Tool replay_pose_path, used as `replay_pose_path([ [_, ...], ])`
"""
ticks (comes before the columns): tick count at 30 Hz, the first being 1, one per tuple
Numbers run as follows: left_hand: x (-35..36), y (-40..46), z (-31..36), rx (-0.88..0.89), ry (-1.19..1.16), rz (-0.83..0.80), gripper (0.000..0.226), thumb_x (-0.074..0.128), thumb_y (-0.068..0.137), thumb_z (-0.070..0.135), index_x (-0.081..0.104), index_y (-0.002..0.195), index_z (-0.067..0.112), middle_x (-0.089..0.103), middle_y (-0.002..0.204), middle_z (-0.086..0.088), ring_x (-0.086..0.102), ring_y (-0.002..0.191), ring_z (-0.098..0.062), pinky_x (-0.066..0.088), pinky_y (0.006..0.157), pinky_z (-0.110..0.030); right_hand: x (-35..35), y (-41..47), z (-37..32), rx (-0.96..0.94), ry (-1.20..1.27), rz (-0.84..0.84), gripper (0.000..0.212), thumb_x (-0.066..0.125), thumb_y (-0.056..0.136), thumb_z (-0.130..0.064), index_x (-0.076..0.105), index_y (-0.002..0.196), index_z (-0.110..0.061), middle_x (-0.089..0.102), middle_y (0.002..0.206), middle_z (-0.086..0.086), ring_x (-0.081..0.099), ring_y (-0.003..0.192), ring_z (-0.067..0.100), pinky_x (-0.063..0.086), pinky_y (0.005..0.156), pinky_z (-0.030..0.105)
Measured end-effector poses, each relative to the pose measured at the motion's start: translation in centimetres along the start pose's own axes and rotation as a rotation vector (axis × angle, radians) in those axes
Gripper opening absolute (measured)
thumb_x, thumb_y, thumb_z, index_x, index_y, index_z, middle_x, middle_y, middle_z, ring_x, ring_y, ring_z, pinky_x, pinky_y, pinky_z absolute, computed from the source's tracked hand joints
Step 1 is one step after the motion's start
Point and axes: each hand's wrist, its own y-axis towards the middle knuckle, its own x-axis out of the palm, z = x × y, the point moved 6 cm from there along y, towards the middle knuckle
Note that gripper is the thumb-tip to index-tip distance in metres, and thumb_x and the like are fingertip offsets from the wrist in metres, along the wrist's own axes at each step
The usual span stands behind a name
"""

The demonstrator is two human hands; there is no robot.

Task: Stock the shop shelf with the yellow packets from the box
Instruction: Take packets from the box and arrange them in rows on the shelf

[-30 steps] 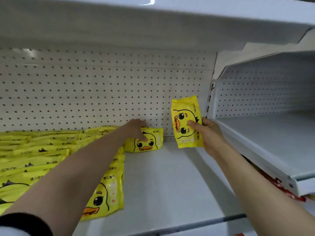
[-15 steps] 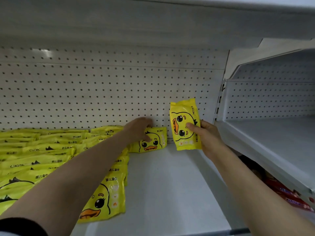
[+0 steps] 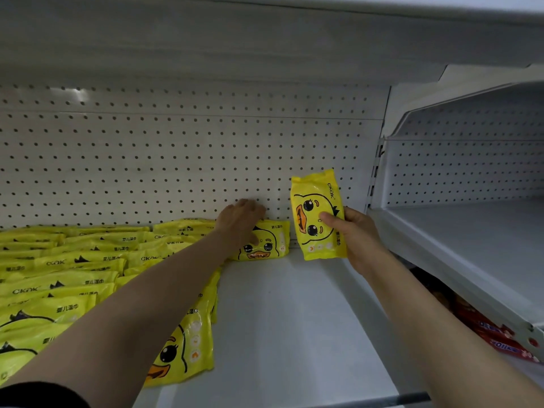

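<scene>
At frame centre our left hand (image 3: 240, 220) rests on a propped yellow packet (image 3: 265, 241) against the pegboard (image 3: 176, 160); just right, our right hand (image 3: 357, 237) grips an upright packet (image 3: 318, 219) on the shelf (image 3: 294, 319).

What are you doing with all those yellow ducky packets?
A person is filling a white shop shelf with them. The left hand rests on a duck packet propped against the pegboard back wall, thumb on its front. The right hand holds another packet upright beside it, not yet set down. Rows of the same packets already cover the shelf's left side.
</scene>
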Motion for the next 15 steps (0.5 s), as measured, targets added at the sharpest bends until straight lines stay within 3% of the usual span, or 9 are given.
replay_pose_path([
  [3, -0.7, -0.3, -0.8, -0.074, -0.148, 0.030, 0.063, 0.081, 0.072, 0.041, 0.047, 0.122, 0.020, 0.047, 0.122, -0.002, 0.052, 0.109, -0.022, 0.049, 0.081, -0.035, -0.3, 0.1, -0.2, -0.011, -0.043, 0.007, 0.026, 0.076, 0.083, -0.014, 0.073, 0.109, -0.010, 0.077, 0.099, 0.008, 0.074, 0.090, 0.027, 0.061, 0.077, 0.043],
  [6, -2.4, -0.1, -2.6, -0.217, -0.567, 0.162, 0.042, 0.071, 0.082, 0.043, 0.053, 0.115, 0.023, 0.053, 0.112, 0.002, 0.058, 0.097, -0.018, 0.052, 0.081, -0.036, -0.2, 0.7, -0.8, -0.034, -0.108, 0.003, 0.029, 0.079, 0.081, -0.014, 0.072, 0.109, -0.011, 0.077, 0.097, 0.005, 0.075, 0.083, 0.020, 0.061, 0.070, 0.034],
  [8, -4.6, -0.1, -3.1, -0.231, -0.790, 0.295, 0.031, 0.062, 0.091, 0.042, 0.057, 0.111, 0.020, 0.060, 0.105, 0.003, 0.060, 0.094, -0.016, 0.050, 0.079, -0.026, 0.0, 1.4, -0.9, -0.035, -0.212, -0.015, 0.030, 0.082, 0.078, -0.015, 0.070, 0.105, -0.012, 0.076, 0.092, 0.001, 0.073, 0.074, 0.011, 0.058, 0.061, 0.025],
  [10, -7.1, -0.6, -2.6, -0.150, -0.907, 0.324, 0.034, 0.061, 0.092, 0.043, 0.060, 0.115, 0.019, 0.063, 0.107, 0.005, 0.059, 0.097, -0.011, 0.045, 0.077, -0.018, 0.7, 2.3, -0.7, -0.029, -0.386, -0.071, 0.031, 0.086, 0.073, -0.016, 0.069, 0.099, -0.013, 0.075, 0.089, -0.001, 0.071, 0.069, 0.006, 0.055, 0.057, 0.021],
  [13, -8.4, -1.6, -0.6, 0.042, -0.853, 0.142, 0.053, 0.076, 0.080, 0.044, 0.057, 0.127, 0.029, 0.060, 0.119, 0.011, 0.053, 0.107, -0.004, 0.044, 0.089, -0.021, 2.9, 3.7, -0.2, -0.060, -0.691, -0.217, 0.033, 0.091, 0.066, -0.022, 0.070, 0.090, -0.020, 0.073, 0.095, 0.002, 0.070, 0.085, 0.015, 0.056, 0.074, 0.028],
  [15, -6.9, -2.2, 0.3, 0.085, -0.765, -0.047, 0.068, 0.084, 0.071, 0.041, 0.053, 0.132, 0.033, 0.057, 0.118, 0.011, 0.051, 0.107, -0.004, 0.042, 0.085, -0.019, 4.9, 4.0, 0.2, -0.087, -0.824, -0.317, 0.032, 0.092, 0.064, -0.024, 0.070, 0.087, -0.024, 0.073, 0.095, 0.001, 0.067, 0.086, 0.014, 0.052, 0.078, 0.028],
])
